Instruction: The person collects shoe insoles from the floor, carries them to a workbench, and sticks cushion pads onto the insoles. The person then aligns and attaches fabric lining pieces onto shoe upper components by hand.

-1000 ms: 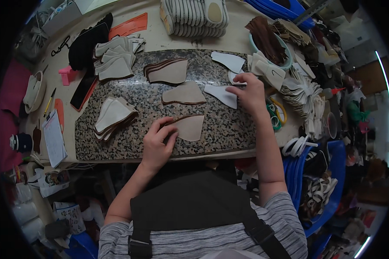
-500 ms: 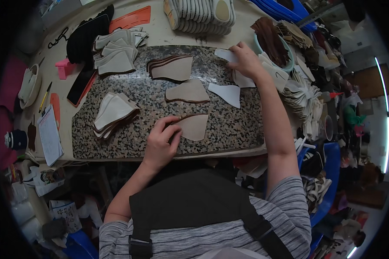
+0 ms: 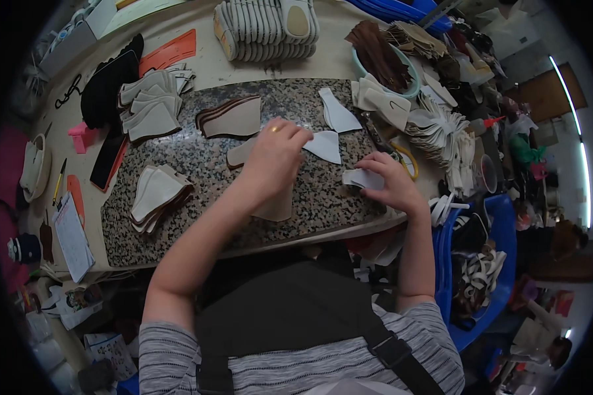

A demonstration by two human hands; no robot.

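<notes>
Watching from afar through the head camera, I log the bench left to right. Far left: a white sheet of paper on a clipboard (image 3: 74, 238), slanted near the bench edge, with a slim yellow pen (image 3: 60, 181) just above it. Next, a small pink plastic block (image 3: 81, 136). A speckled, polished stone slab (image 3: 197, 157) takes up the middle. On its left side I note a lower fan of off-white, brown-edged pieces (image 3: 157, 192), and above that an upper fan of the same kind (image 3: 153, 113).

Mid-slab, a stepped stack of beige pieces with dark brown edges (image 3: 236, 117); near its lower side, a beige curved piece (image 3: 238, 154) partly covered by the left hand (image 3: 275, 157). That hand has its fingers drawn in close, at the narrow end of a flared white flat piece (image 3: 325, 147); whether they pinch it, I cannot tell. Beyond it lie overlapping white flared pieces (image 3: 339, 113).

Over the slab's right part, the right hand (image 3: 394, 183) holds small white flat pieces (image 3: 361, 178) between thumb and fingers. Farther back, a pale green round bowl (image 3: 414, 84) bears brown strips; lower right, a blue plastic basket (image 3: 510, 263)
</notes>
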